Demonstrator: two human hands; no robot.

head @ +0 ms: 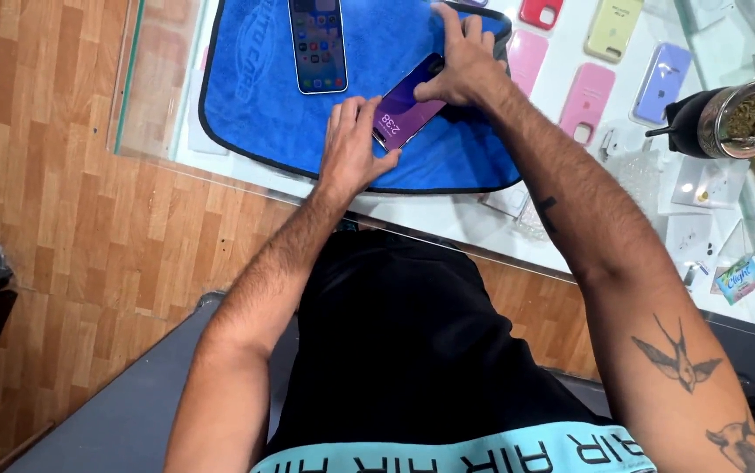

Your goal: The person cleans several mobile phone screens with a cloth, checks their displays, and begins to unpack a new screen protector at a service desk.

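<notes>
Both hands are laid on a phone with a purple lit screen (pixel 405 111). It is pinched between them: the left hand (pixel 351 144) is curled at its lower end, and the right hand (pixel 463 63) is pressed on its upper end with the fingers spread. The phone is tilted and lies on a blue towel (pixel 255 105) with a black edge. A second phone (pixel 317 44) with a lit screen lies flat on the towel, just beside the first and apart from the hands. The towel is spread on a glass bench (pixel 220 175). Phone cases (pixel 588 101) in pink, red, yellow and purple are seen under the glass. A round cup with green leaves (pixel 728 118) is set at the right. A brown wooden floor (pixel 71 219) is seen below.
</notes>
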